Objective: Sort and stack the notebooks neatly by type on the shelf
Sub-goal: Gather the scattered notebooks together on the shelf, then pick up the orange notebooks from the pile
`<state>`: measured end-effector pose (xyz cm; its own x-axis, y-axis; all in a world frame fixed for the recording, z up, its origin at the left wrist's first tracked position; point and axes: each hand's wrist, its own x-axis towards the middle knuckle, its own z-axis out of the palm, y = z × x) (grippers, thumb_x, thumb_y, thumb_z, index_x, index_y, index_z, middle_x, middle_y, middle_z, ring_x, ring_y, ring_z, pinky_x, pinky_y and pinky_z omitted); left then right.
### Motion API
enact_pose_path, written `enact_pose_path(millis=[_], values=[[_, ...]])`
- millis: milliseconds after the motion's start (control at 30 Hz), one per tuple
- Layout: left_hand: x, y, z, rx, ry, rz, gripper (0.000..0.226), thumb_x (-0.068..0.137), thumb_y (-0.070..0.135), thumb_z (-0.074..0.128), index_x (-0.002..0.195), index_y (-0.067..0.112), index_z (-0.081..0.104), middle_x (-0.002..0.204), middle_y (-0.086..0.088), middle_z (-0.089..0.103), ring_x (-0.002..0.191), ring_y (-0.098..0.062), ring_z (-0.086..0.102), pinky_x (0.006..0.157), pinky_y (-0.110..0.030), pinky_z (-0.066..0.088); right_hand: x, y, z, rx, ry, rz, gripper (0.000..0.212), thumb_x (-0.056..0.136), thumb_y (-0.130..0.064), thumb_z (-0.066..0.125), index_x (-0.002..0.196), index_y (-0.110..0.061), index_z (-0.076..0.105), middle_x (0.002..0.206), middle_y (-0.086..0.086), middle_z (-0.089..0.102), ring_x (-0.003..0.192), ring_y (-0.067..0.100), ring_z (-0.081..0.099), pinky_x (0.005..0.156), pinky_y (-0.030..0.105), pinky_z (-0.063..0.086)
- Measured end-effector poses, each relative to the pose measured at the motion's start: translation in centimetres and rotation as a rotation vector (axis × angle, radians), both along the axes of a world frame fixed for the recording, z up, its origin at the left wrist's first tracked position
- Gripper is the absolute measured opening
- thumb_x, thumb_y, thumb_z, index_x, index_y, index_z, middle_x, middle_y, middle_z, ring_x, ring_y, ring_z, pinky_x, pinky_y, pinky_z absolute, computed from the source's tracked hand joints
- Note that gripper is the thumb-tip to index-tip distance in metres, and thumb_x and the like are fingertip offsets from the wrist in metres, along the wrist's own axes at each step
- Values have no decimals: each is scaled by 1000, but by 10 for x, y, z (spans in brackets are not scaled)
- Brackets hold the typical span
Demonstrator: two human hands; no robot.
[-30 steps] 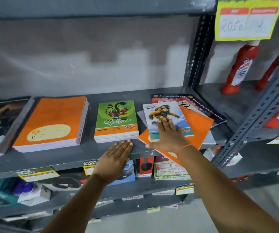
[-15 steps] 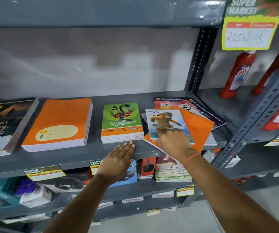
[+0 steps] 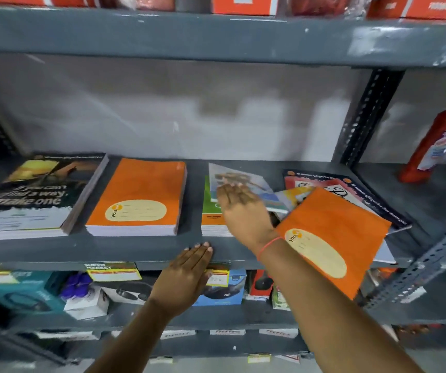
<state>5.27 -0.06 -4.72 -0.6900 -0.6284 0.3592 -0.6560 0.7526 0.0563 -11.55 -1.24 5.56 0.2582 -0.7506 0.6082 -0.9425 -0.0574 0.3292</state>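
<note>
On the grey shelf lie three neat stacks: dark "make one" notebooks at the left, orange notebooks, then green "Coffee" notebooks. My right hand holds a thin cartoon-cover notebook tilted above the green stack. To the right is a loose pile: an orange notebook overhanging the shelf edge, with a dark-bordered red notebook behind it. My left hand rests flat on the shelf's front edge, fingers together, holding nothing.
Red bottles stand on the adjoining shelf to the right. A perforated metal upright separates the two bays. Price tags hang on the shelf front. Boxed goods fill the lower shelf; orange boxes sit above.
My right hand has lifted the cartoon-cover notebook off the loose pile and carried it left over the green stack. The orange notebook beneath is now uncovered. The camera has tilted up.
</note>
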Motion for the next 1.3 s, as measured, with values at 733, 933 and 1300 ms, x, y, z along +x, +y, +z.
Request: enact_pose_path(millis=[733,933,1300], values=[[-159,47,41,1146,458,172,39,90,34,48,55,17,40,64,-11,51,69,-33,60,58,-30,41,-125,134,-64,-195,-1416,-939,22,75,-12,65,86,6,57,94,29,60,91,41,56,80,46,46],[-186,50,43,1639,898,336,20,93,22,50,80,7,54,72,-9,57,62,-19,54,49,-21,48,-137,146,-57,25,-2278,-587,4,85,-8,59,86,-5,57,103,22,60,95,37,60,80,47,52],[-202,41,91,1452,1108,343,14,91,7,49,81,10,58,69,-5,62,60,-15,58,48,-18,51,-196,151,8,-141,-2032,-444,14,81,4,56,83,-5,67,84,8,62,77,25,53,46,26,37]])
